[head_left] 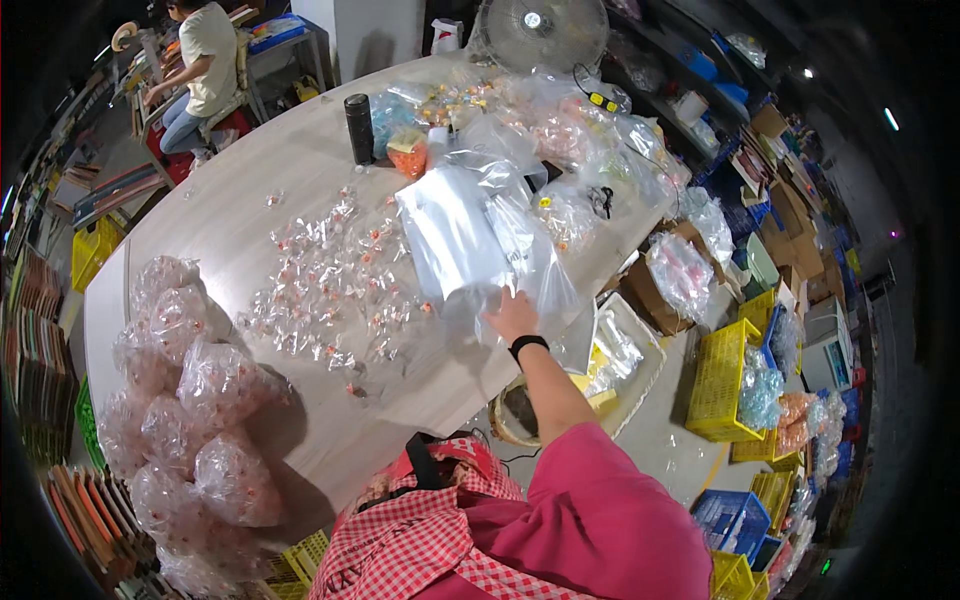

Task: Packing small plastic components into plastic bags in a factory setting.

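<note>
My right hand (pixel 514 314) reaches over the table to the near edge of a pile of clear flat plastic bags (pixel 455 235). Its fingers are bent together on the edge of one bag, and a dark band circles the wrist. To the left of the pile many small clear packets with orange bits (pixel 345 275) lie scattered. My left hand does not show.
Filled clear bags (pixel 220 385) are heaped on the table's left. A black bottle (pixel 359 130), an orange-filled bag (pixel 407 152) and a fan (pixel 545 35) stand farther back. A lined bin (pixel 625 350) and a yellow crate (pixel 720 385) are at the right. Another person (pixel 210 65) sits far left.
</note>
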### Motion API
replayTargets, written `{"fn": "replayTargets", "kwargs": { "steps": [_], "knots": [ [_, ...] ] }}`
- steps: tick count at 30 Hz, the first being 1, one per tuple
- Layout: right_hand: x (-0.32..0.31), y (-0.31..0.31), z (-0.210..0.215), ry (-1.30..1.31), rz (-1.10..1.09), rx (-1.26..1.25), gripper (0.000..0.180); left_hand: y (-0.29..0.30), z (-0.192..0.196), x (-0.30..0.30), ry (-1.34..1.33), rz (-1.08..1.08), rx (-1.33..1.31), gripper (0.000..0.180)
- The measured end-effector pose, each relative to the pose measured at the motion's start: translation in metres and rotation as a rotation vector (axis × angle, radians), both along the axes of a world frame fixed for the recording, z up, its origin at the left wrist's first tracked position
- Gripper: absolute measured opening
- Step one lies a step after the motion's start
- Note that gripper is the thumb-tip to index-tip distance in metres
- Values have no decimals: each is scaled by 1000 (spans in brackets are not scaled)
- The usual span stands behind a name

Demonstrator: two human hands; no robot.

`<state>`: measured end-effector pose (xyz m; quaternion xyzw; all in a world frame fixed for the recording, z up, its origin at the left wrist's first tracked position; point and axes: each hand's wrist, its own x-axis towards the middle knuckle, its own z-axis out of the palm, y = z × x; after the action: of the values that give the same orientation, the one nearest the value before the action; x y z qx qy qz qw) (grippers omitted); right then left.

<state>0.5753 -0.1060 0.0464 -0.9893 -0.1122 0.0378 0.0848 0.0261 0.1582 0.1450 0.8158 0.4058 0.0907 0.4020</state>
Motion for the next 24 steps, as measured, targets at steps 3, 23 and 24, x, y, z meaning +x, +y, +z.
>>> {"fn": "replayTargets", "kwargs": {
  "steps": [3,23,24],
  "knots": [
    [8,5,-37,-99,138,-38,49,-17,6,13,-14,24,63,9],
    [62,-9,63,-259,56,433,18,-29,88,83,-27,-119,230,21],
    [70,-12,67,-259,58,433,18,-26,89,85,-43,-141,245,21]
  ]
}}
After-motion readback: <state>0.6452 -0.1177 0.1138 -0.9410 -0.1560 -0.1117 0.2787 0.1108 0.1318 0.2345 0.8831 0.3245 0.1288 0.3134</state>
